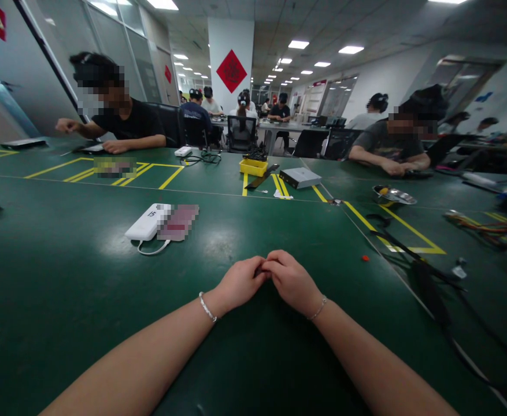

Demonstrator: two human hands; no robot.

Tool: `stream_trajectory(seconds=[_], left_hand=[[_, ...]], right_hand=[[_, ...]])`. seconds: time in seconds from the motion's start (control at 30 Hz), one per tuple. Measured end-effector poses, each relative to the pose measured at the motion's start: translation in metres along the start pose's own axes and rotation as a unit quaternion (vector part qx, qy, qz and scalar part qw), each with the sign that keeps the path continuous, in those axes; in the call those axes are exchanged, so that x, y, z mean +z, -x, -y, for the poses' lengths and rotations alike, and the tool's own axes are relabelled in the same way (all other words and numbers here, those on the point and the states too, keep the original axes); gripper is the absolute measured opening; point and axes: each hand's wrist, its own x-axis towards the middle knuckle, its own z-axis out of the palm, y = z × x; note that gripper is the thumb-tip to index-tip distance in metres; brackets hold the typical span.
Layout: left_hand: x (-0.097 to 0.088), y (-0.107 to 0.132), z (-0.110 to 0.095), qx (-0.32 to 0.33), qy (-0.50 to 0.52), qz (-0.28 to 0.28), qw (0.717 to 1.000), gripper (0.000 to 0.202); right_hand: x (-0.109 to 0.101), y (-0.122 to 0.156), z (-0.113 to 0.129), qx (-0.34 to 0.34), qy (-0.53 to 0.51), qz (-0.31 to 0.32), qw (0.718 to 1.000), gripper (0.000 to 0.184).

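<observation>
My left hand (241, 281) and my right hand (291, 283) meet fingertip to fingertip just above the green tabletop (84, 300). The fingers of both are closed and pinched together. Something small and dark may sit between the fingertips, but it is too hidden to name. A bracelet circles each wrist. To the left and farther off lies a white power bank (145, 223) marked 15, with a short white cable (153, 252). Beside it is a flat, pinkish, blurred-out object (178, 223).
Ahead are a yellow bin (254, 167) and a grey metal box (300, 177). At right lie a red bit (365, 258), black cables (429, 289), a shiny metal dish (394, 195) and bundled wires (487, 228). Co-workers sit across the table, left (127, 124) and right (394, 141).
</observation>
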Motion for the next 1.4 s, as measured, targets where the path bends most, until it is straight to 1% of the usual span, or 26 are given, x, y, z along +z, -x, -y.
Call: stream_trajectory(seconds=[0.07, 0.13, 0.17, 0.23, 0.27, 0.3, 0.37, 0.4, 0.43, 0.47, 0.5, 0.57, 0.67, 0.77, 0.83, 0.9, 0.97, 1.0, 1.03, 1.07, 1.1, 1.17, 1.23, 1.3, 1.37, 1.4], left_hand=[[0.001, -0.001, 0.003, -0.014, 0.05, 0.0, 0.999, 0.016], [0.002, -0.003, 0.006, -0.038, 0.112, -0.006, 0.993, 0.014], [0.002, -0.004, 0.008, -0.051, 0.149, -0.006, 0.988, 0.014], [0.002, -0.006, 0.01, -0.079, 0.225, -0.003, 0.971, 0.014], [0.002, -0.007, 0.01, -0.094, 0.26, -0.002, 0.961, 0.014], [0.002, -0.008, 0.009, -0.109, 0.29, -0.004, 0.951, 0.014], [0.0, -0.009, 0.007, -0.137, 0.326, -0.012, 0.935, 0.013], [-0.001, -0.009, 0.006, -0.144, 0.335, -0.016, 0.931, 0.013], [-0.001, -0.009, 0.006, -0.148, 0.342, -0.019, 0.928, 0.013], [-0.002, -0.009, 0.005, -0.148, 0.347, -0.02, 0.926, 0.013], [-0.002, -0.009, 0.005, -0.147, 0.351, -0.021, 0.925, 0.014], [-0.002, -0.009, 0.005, -0.143, 0.356, -0.023, 0.923, 0.015], [-0.003, -0.009, 0.005, -0.139, 0.359, -0.024, 0.923, 0.015], [-0.004, -0.009, 0.003, -0.146, 0.362, -0.021, 0.92, 0.014], [-0.004, -0.009, 0.002, -0.149, 0.37, -0.021, 0.917, 0.013], [-0.004, -0.009, 0.002, -0.148, 0.379, -0.021, 0.913, 0.012], [-0.002, -0.01, 0.005, -0.14, 0.389, -0.018, 0.91, 0.011], [-0.001, -0.01, 0.007, -0.133, 0.394, -0.016, 0.909, 0.012], [0.0, -0.01, 0.008, -0.125, 0.399, -0.014, 0.908, 0.012], [0.001, -0.01, 0.01, -0.117, 0.402, -0.015, 0.908, 0.013], [0.002, -0.01, 0.011, -0.108, 0.403, -0.015, 0.909, 0.014], [0.003, -0.01, 0.012, -0.092, 0.398, -0.016, 0.913, 0.017], [0.003, -0.009, 0.011, -0.082, 0.387, -0.018, 0.918, 0.017], [0.001, -0.009, 0.01, -0.085, 0.37, -0.022, 0.925, 0.017], [0.001, -0.009, 0.008, -0.092, 0.345, -0.028, 0.934, 0.016], [0.0, -0.009, 0.008, -0.093, 0.33, -0.03, 0.939, 0.015]], right_hand=[[-0.003, 0.001, -0.001, -0.019, 0.014, 0.008, 1.0, 0.031], [-0.011, 0.002, -0.011, -0.01, 0.052, 0.009, 0.999, 0.04], [-0.016, 0.003, -0.019, 0.01, 0.081, 0.002, 0.997, 0.044], [-0.029, 0.008, -0.041, 0.093, 0.161, -0.024, 0.982, 0.047], [-0.036, 0.013, -0.054, 0.152, 0.207, -0.039, 0.966, 0.047], [-0.043, 0.019, -0.067, 0.219, 0.252, -0.052, 0.941, 0.047], [-0.057, 0.035, -0.095, 0.357, 0.318, -0.068, 0.876, 0.048], [-0.063, 0.044, -0.107, 0.415, 0.331, -0.064, 0.845, 0.049], [-0.068, 0.052, -0.119, 0.463, 0.334, -0.053, 0.819, 0.049], [-0.073, 0.059, -0.128, 0.499, 0.33, -0.038, 0.801, 0.049], [-0.077, 0.066, -0.136, 0.521, 0.323, -0.021, 0.79, 0.048], [-0.082, 0.075, -0.147, 0.534, 0.314, 0.007, 0.785, 0.046], [-0.086, 0.08, -0.155, 0.521, 0.313, 0.023, 0.794, 0.041], [-0.089, 0.08, -0.154, 0.515, 0.304, 0.013, 0.801, 0.037], [-0.089, 0.076, -0.149, 0.509, 0.299, -0.003, 0.808, 0.033], [-0.085, 0.066, -0.138, 0.487, 0.285, -0.029, 0.825, 0.029], [-0.076, 0.05, -0.12, 0.448, 0.228, -0.062, 0.862, 0.025], [-0.068, 0.042, -0.109, 0.426, 0.173, -0.076, 0.885, 0.023], [-0.06, 0.033, -0.097, 0.409, 0.097, -0.089, 0.903, 0.021], [-0.051, 0.024, -0.084, 0.397, 0.004, -0.094, 0.913, 0.019], [-0.041, 0.017, -0.071, 0.389, -0.101, -0.094, 0.911, 0.019], [-0.025, 0.006, -0.047, 0.369, -0.286, -0.083, 0.88, 0.019], [-0.014, 0.0, -0.028, 0.351, -0.416, -0.061, 0.837, 0.021], [-0.008, -0.002, -0.016, 0.346, -0.497, -0.041, 0.795, 0.024], [-0.007, -0.002, -0.011, 0.352, -0.547, -0.035, 0.758, 0.023], [-0.007, -0.002, -0.011, 0.356, -0.564, -0.036, 0.744, 0.021]])
